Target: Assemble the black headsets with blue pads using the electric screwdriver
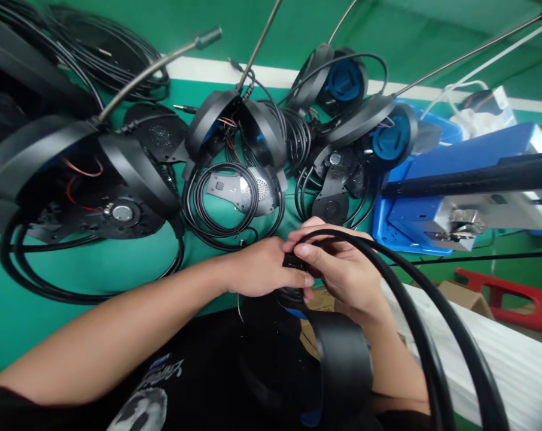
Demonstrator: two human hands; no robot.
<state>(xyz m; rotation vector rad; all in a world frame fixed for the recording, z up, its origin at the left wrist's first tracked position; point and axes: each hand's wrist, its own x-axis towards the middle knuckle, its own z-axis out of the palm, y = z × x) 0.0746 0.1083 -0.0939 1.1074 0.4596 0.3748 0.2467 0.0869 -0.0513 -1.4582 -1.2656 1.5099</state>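
Note:
My left hand (266, 267) and my right hand (338, 269) meet in front of my body, both gripping a thick black cable (432, 317) close to a small black piece (293, 261). The fingers largely hide that piece. The cable runs from my right hand in a loop down to the lower right. Below my hands, a black headset (343, 365) with a wide ear cup rests against my dark shirt. Its lower part is cut off by the frame.
Several partly assembled black headsets (217, 129) with boom microphones, exposed wires and coiled cables lie on a green mat (73, 269). To the right stand a blue fixture (459, 167), white foam sheet (490, 353), cardboard (463, 297) and a red stool (513, 299).

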